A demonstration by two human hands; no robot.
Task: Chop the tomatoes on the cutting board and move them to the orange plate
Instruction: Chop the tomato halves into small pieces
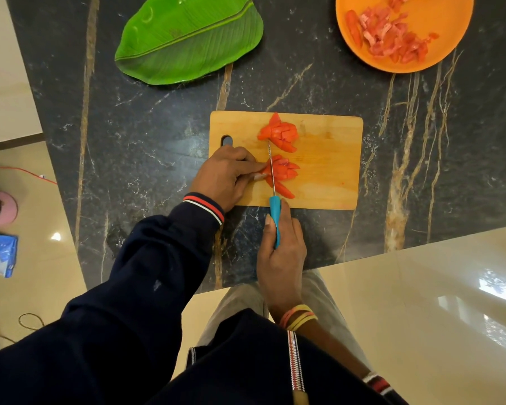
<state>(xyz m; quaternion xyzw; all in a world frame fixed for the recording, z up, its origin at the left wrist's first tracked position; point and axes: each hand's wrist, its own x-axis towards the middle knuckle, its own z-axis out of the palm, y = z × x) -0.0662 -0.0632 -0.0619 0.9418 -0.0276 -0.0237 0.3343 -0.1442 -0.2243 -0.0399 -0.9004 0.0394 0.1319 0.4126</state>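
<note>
A wooden cutting board (330, 165) lies on the dark marble table. Two heaps of cut tomato sit on it: the far tomato heap (279, 135) and the near tomato heap (284, 173). My left hand (225, 176) rests on the board's left part, its fingertips holding the near heap's left end. My right hand (281, 255) grips the blue handle of a knife (274, 220); its thin blade runs across the near heap beside my left fingertips. The orange plate (438, 42) at the top right holds several chopped tomato pieces (389, 36).
A green leaf-shaped plate (187, 39) lies at the top left of the table (129, 141). The table's near edge runs just below my right hand, with pale glossy floor beyond. A blue packet (2, 254) and cords lie on the floor at left.
</note>
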